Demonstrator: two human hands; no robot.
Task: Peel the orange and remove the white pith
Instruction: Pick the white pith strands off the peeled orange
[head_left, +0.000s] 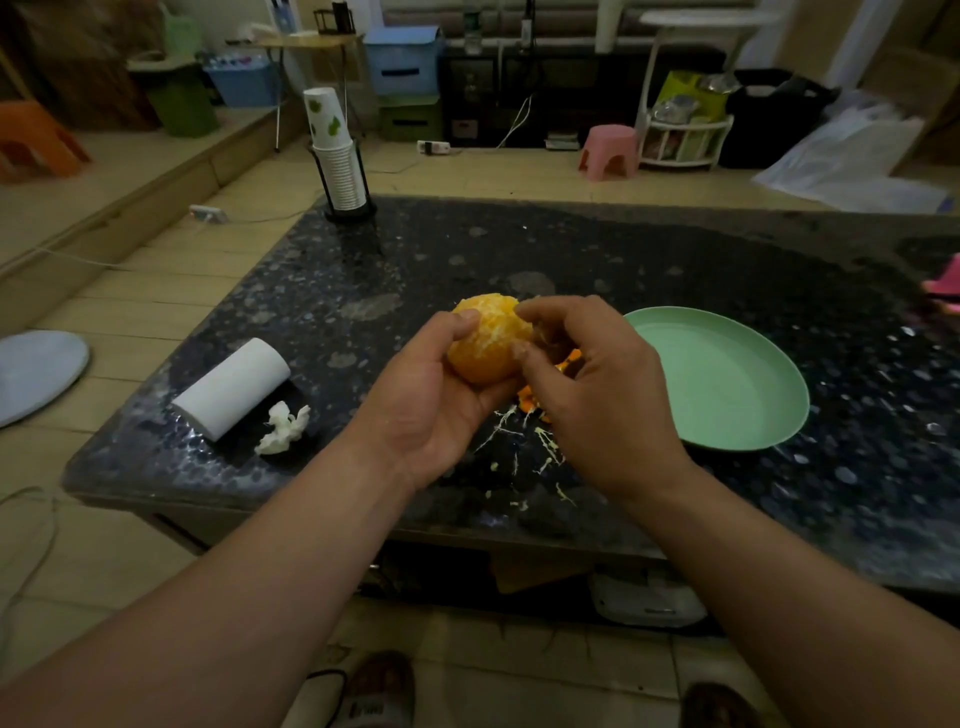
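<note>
Head: left grip (431, 395) cups orange (485, 345); right grip (597, 384) pinches its top.

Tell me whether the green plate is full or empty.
Empty: the green plate shows only bare surface; peel scraps lie on the table beside it.

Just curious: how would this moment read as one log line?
left hand: holds orange | right hand: pinches at orange | pith strands: on table | plate: beside right hand

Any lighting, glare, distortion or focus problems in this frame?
Head view: dim, warm light; glare specks on the glossy table; wide-angle bending toward the edges; orange, left hand and right hand fairly sharp, far room softer.
</note>
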